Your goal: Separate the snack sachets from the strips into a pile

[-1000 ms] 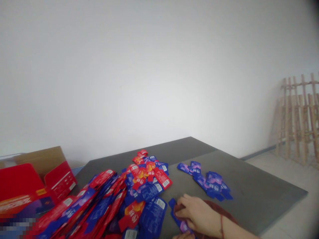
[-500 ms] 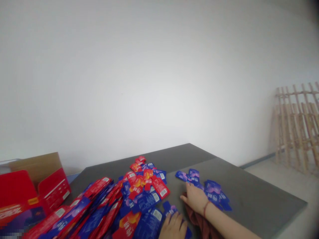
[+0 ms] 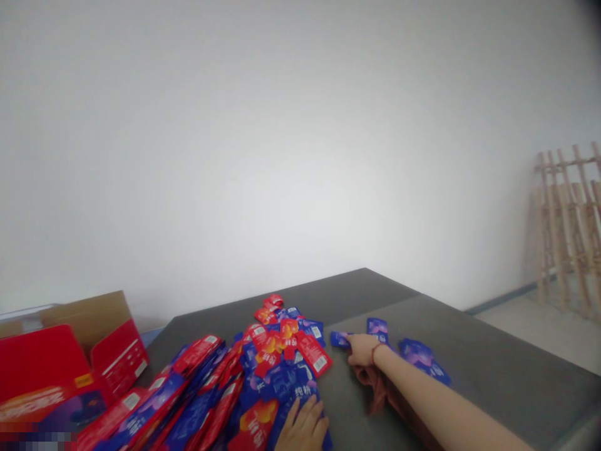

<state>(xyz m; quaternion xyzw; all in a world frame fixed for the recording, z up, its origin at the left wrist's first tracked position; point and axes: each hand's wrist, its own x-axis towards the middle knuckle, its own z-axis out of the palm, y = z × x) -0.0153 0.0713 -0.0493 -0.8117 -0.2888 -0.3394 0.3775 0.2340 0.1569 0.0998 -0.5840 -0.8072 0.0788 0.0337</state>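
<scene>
My left hand (image 3: 303,427) lies at the bottom centre with its fingers spread flat over a blue packet (image 3: 304,387) at the near edge of the pile. Further right and forward, my right hand (image 3: 364,349) has a blue-purple packet (image 3: 339,339) at its closed fingertips. Brown cloth (image 3: 375,388) hangs beneath that hand and runs under the forearm; whether the fingers grip it too is hidden. Just behind the hand lies another blue packet (image 3: 377,326). To its right, several blue packets (image 3: 422,360) lie overlapping, partly covered by the forearm.
Red and blue packets (image 3: 270,351) are heaped mid-table, with a slanted row of packets (image 3: 188,388) left of them. An open red carton (image 3: 42,357) stands at far left on the dark grey table (image 3: 328,294). Wooden racks (image 3: 568,232) lean by the wall.
My right hand has reached a little forward, its fingertips now at the leftmost blue packet. My left hand has shifted left onto the pile with a blue packet. The view has swung slightly left.
</scene>
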